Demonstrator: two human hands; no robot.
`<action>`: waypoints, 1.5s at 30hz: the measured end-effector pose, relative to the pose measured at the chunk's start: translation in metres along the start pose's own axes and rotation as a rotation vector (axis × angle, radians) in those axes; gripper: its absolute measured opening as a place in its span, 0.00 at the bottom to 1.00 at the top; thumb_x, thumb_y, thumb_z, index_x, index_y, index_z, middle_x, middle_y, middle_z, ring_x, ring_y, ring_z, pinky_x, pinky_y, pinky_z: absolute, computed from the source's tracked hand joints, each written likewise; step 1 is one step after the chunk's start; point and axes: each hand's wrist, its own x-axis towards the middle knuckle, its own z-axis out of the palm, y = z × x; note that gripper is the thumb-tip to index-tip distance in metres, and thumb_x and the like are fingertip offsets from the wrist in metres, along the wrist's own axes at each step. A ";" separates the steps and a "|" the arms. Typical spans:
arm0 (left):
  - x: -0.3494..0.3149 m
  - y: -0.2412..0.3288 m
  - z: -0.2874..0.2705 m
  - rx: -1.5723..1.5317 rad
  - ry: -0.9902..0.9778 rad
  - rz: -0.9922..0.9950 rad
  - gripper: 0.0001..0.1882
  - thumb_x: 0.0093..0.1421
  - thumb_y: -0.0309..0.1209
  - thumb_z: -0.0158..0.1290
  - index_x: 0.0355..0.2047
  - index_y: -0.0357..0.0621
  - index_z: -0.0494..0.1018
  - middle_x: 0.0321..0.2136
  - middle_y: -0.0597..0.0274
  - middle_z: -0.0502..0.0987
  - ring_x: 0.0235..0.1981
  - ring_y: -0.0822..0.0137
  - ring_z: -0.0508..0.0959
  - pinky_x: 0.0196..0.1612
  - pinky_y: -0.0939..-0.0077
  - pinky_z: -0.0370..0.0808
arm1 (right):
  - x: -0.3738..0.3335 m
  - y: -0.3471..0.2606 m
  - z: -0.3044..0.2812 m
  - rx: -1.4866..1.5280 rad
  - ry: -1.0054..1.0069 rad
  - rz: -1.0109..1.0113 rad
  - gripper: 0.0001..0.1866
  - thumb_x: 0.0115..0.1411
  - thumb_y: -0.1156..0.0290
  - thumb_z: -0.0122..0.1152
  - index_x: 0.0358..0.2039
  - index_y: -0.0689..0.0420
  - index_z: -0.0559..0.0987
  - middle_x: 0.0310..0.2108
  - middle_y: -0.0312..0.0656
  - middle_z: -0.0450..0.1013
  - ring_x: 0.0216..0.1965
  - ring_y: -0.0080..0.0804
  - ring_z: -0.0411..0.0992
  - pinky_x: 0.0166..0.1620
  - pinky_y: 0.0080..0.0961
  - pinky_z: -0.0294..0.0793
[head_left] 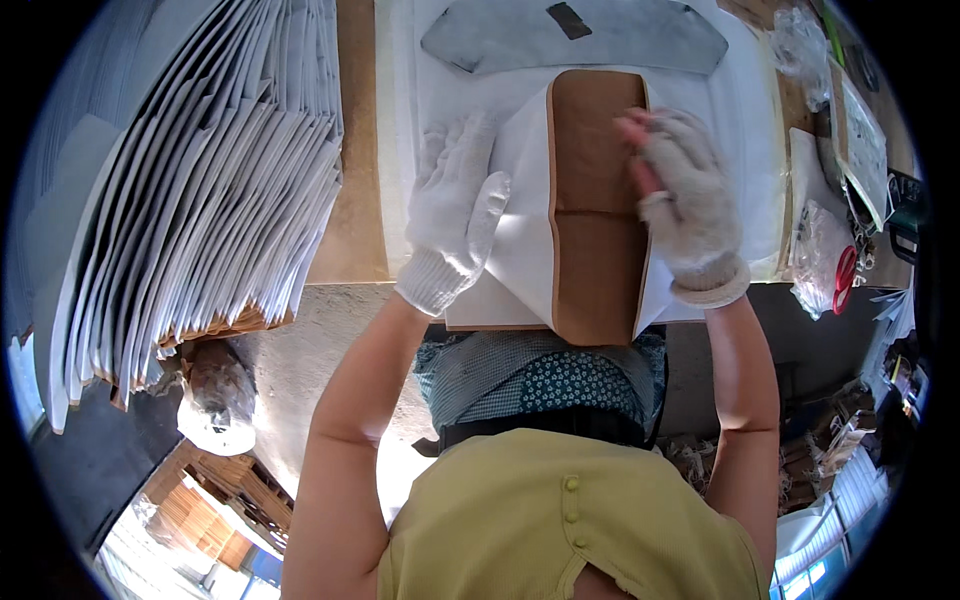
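Note:
In front of me a white folded paper piece (pixel 523 240) lies on the table, with a long brown panel (pixel 598 250) with rounded corners along its middle. A crease crosses the panel. My left hand (pixel 455 205), in a white knit glove, rests flat on the white paper left of the panel, fingers stretched out and holding nothing. My right hand (pixel 690 195), in a glove with some bare fingertips, is over the panel's right edge. Its fingers look apart and slightly blurred; whether they touch the panel I cannot tell.
A tall stack of white folded paper pieces (pixel 220 190) leans at the left. A grey flat plate (pixel 575 35) with a dark patch lies at the far side. On the right are red-handled scissors (pixel 845 278), a clear plastic bag (pixel 820 245) and a hanging board (pixel 858 140).

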 end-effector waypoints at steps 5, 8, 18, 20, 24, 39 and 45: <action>-0.001 0.001 0.005 0.204 -0.072 0.034 0.36 0.70 0.46 0.46 0.70 0.31 0.61 0.67 0.36 0.66 0.71 0.40 0.63 0.76 0.46 0.48 | -0.077 0.012 0.027 -0.095 -0.295 -0.348 0.21 0.52 0.67 0.66 0.48 0.53 0.84 0.56 0.44 0.76 0.71 0.48 0.62 0.76 0.49 0.56; -0.002 0.007 0.009 0.291 -0.092 0.008 0.38 0.70 0.48 0.44 0.70 0.28 0.59 0.68 0.34 0.65 0.71 0.36 0.61 0.77 0.44 0.47 | -0.082 -0.011 0.033 0.052 -0.540 -0.561 0.20 0.45 0.64 0.66 0.42 0.52 0.84 0.56 0.41 0.76 0.73 0.46 0.60 0.76 0.49 0.56; 0.052 0.041 0.036 0.265 -0.214 0.030 0.39 0.72 0.47 0.46 0.74 0.33 0.54 0.74 0.37 0.53 0.76 0.42 0.51 0.78 0.51 0.44 | -0.067 -0.006 0.031 0.155 -0.482 -0.604 0.20 0.39 0.61 0.68 0.36 0.51 0.83 0.49 0.37 0.77 0.66 0.47 0.67 0.71 0.49 0.66; 0.056 0.037 0.039 0.264 -0.183 0.073 0.39 0.71 0.47 0.47 0.73 0.32 0.54 0.74 0.37 0.53 0.76 0.42 0.51 0.78 0.51 0.44 | -0.041 0.013 0.037 0.056 -0.110 -0.551 0.17 0.43 0.64 0.67 0.38 0.49 0.83 0.49 0.39 0.76 0.63 0.47 0.69 0.66 0.49 0.69; 0.043 0.034 0.025 0.253 -0.231 0.122 0.39 0.70 0.47 0.49 0.72 0.32 0.56 0.74 0.37 0.55 0.76 0.42 0.52 0.78 0.50 0.45 | 0.070 0.060 0.013 -0.251 0.147 -0.007 0.22 0.54 0.66 0.67 0.51 0.51 0.81 0.55 0.46 0.75 0.64 0.47 0.67 0.68 0.48 0.62; -0.058 0.019 -0.022 0.343 -0.138 0.049 0.36 0.66 0.42 0.55 0.67 0.31 0.64 0.69 0.43 0.66 0.71 0.44 0.65 0.75 0.49 0.57 | -0.035 0.138 -0.118 0.709 0.391 0.667 0.30 0.69 0.74 0.62 0.69 0.65 0.67 0.54 0.44 0.77 0.52 0.27 0.77 0.52 0.24 0.79; -0.060 0.020 -0.036 0.027 0.003 -0.107 0.26 0.59 0.30 0.62 0.58 0.43 0.74 0.56 0.53 0.77 0.59 0.47 0.76 0.66 0.52 0.70 | -0.089 0.102 -0.097 0.429 -0.018 0.872 0.25 0.62 0.84 0.63 0.61 0.65 0.75 0.38 0.35 0.76 0.37 0.19 0.73 0.44 0.15 0.74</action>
